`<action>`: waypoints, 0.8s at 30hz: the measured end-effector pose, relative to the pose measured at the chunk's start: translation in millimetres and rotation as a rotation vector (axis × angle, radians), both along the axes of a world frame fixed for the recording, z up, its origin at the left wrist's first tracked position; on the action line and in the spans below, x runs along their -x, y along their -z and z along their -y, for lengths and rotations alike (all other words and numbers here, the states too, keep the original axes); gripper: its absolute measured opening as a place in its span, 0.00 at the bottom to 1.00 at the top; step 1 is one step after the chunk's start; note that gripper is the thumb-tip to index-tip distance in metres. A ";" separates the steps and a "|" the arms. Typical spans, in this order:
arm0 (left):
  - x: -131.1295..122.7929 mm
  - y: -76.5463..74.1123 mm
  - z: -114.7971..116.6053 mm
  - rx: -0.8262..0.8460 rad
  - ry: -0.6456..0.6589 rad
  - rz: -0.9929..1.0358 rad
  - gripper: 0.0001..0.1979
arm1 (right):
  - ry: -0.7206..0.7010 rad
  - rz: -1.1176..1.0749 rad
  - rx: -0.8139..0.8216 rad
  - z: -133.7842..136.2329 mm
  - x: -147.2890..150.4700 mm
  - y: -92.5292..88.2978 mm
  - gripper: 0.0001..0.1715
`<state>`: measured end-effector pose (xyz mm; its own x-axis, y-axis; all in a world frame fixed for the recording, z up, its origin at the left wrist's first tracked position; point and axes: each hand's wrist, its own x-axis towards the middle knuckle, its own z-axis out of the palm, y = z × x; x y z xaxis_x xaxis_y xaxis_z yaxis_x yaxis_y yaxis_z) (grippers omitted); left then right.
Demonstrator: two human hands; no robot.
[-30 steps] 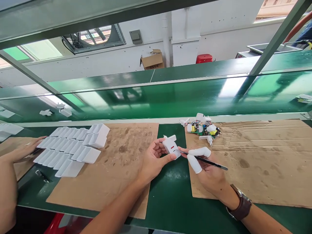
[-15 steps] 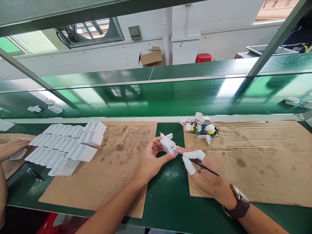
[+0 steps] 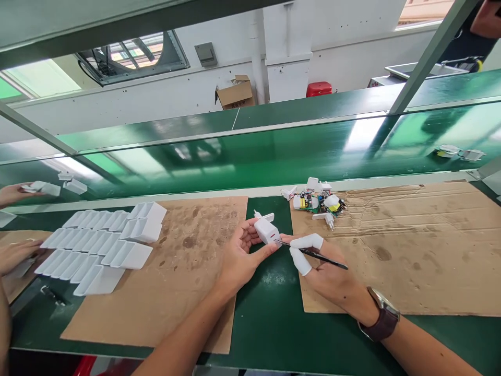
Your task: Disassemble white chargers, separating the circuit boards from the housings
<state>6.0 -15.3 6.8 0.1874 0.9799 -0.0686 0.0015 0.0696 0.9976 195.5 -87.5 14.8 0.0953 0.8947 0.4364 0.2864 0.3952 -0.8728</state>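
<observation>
A green bench [image 3: 270, 313] carries two brown cardboard sheets, one left [image 3: 183, 277] and one right [image 3: 410, 250]. White shells [image 3: 105, 243] sit in rows at the left sheet's left end. A parts pile [image 3: 317, 201] lies at the right sheet's far left corner.

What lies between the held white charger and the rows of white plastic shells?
Head view: past the left hand holding the white charger, only stained brown cardboard before the white plastic shells.

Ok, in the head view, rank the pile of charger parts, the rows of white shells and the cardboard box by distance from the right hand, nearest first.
1. Pile of charger parts: just beyond the right hand, slightly up-table.
2. Rows of white shells: well off to the left, at the same depth.
3. Cardboard box: far back, beyond the green conveyor.
</observation>
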 end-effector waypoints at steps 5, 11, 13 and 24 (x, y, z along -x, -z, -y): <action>9.2 -2.8 -6.7 0.122 0.000 0.134 0.35 | 0.077 0.259 -0.134 -9.8 -27.7 1.0 0.15; 11.4 -5.6 -6.8 0.170 -0.001 0.246 0.34 | -0.079 0.797 -0.153 -22.9 -46.3 22.9 0.33; 10.3 -6.4 -6.5 0.167 -0.008 0.259 0.33 | -0.091 0.827 -0.162 -23.3 -44.3 26.7 0.34; 8.1 -8.0 0.6 0.151 0.130 0.310 0.33 | -0.084 0.100 0.131 -12.7 -7.0 19.5 0.19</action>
<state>-2.1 -15.9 14.9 0.3438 0.9299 -0.1311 -0.2808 0.2350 0.9305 202.5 -74.8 -4.7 -0.0203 0.9475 0.3190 0.3454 0.3061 -0.8871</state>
